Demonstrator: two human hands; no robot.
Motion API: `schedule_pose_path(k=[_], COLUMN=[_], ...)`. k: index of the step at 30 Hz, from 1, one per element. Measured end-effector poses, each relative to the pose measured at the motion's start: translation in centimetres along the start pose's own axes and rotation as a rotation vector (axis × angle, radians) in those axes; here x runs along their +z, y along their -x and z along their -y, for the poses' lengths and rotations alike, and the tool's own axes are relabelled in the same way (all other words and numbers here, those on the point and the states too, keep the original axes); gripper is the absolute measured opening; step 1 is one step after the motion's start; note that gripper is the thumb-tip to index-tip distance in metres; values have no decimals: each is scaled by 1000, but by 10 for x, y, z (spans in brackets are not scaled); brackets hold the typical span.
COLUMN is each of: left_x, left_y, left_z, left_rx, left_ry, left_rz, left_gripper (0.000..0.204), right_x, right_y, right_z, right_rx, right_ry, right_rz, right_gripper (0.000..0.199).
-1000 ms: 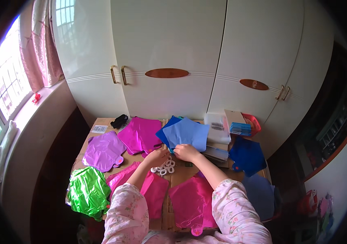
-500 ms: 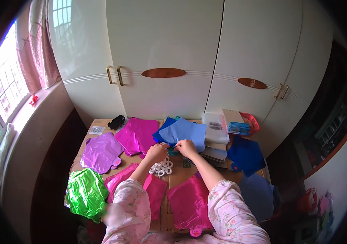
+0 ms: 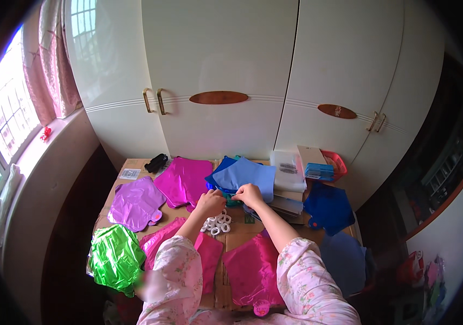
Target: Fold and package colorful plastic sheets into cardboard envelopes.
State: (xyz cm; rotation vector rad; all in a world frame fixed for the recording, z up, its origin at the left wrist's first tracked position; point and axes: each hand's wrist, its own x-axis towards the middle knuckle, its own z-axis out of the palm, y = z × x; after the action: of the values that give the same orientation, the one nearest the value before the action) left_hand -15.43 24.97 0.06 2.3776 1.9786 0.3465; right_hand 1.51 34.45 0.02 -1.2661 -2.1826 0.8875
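Note:
My left hand (image 3: 211, 203) is closed in a pinch at the near edge of a pile of flat foil pieces, which look like uninflated foil balloons. The pile has a light blue foil piece (image 3: 250, 176) on top and darker blue foil (image 3: 211, 179) under its left side. Just right of it, my right hand (image 3: 249, 196) also pinches, by the light blue piece's lower edge. Whatever lies between the fingertips is too small to make out. Green foil (image 3: 233, 203) shows between the two hands. Several small white rings (image 3: 218, 222) lie heaped below them.
Around the cardboard-covered table (image 3: 222, 295) lie magenta foil (image 3: 185, 181), lilac foil (image 3: 135, 203), bright green foil (image 3: 115, 257), pink foil (image 3: 250, 268) and dark blue foil (image 3: 329, 208). Clear plastic sleeves (image 3: 287, 170) and a red basket (image 3: 340, 165) stand at the back right, before the white cabinet (image 3: 220, 54).
Both hands stay at the same spot, with only slight shifts of the fingers and wrists. The foil pieces and rings look unmoved.

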Motion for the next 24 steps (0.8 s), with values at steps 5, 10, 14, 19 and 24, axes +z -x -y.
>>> schedule_pose_path(k=[5,10,14,19,24], left_x=[6,6,-12,9,-5], left_y=[-12,-14,-11,-8,-3], left_z=[9,1,-15,10,-15], left_rx=[141,66,-15,59,72], left_ry=[3,189,253,141,-46], left_rz=[84,94,175,78,-95], left_gripper=[20,38,38,28,24], right_x=[-4,4,5,7,-6], right_y=[-4,-7,-9,-7,-3], right_z=[0,-5,-13,-2,-9], right_rx=[-86,-98,-104,-128,-49], right_ry=[70,116,111,124,31], right_rz=[6,-41,-58,-33,-17], right_gripper=[25,26,29,30,27])
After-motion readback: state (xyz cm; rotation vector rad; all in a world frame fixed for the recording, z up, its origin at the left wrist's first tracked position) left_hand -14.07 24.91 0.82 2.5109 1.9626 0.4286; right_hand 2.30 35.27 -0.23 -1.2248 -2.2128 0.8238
